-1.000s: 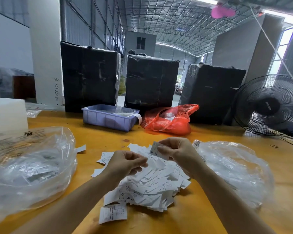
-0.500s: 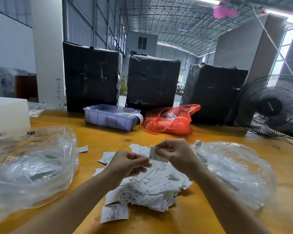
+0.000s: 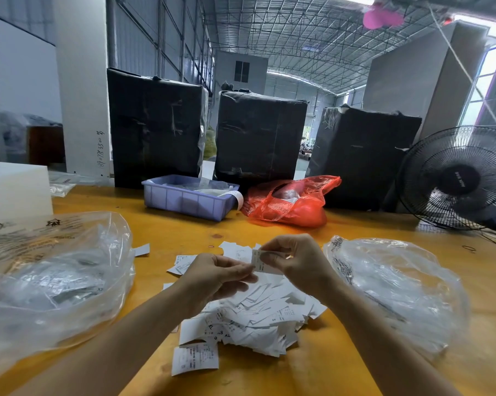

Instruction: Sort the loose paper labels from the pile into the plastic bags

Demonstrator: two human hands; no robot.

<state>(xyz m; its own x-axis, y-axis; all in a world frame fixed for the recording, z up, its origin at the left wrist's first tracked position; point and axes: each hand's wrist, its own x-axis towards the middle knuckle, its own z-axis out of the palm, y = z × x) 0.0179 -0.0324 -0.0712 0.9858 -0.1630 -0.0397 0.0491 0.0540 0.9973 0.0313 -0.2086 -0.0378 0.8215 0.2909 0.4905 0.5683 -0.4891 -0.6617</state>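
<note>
A pile of white paper labels [image 3: 258,315] lies on the yellow table in front of me. My right hand [image 3: 295,261] pinches one small label [image 3: 259,262] above the pile. My left hand [image 3: 212,277] hovers just left of it, fingers curled toward that label's edge; whether it grips anything is unclear. A clear plastic bag [image 3: 49,281] with labels inside sits at the left. A second clear plastic bag [image 3: 389,287] lies at the right.
A lilac plastic bin [image 3: 184,200] and a red plastic bag [image 3: 289,202] stand behind the pile. Three black-wrapped boxes [image 3: 258,135] line the table's far side. A black fan [image 3: 461,178] is at the far right, a white block [image 3: 15,190] at the left.
My right hand has raised the pinched label slightly and turned it. My left hand has crept up toward the label. The pile and both bags stay put.
</note>
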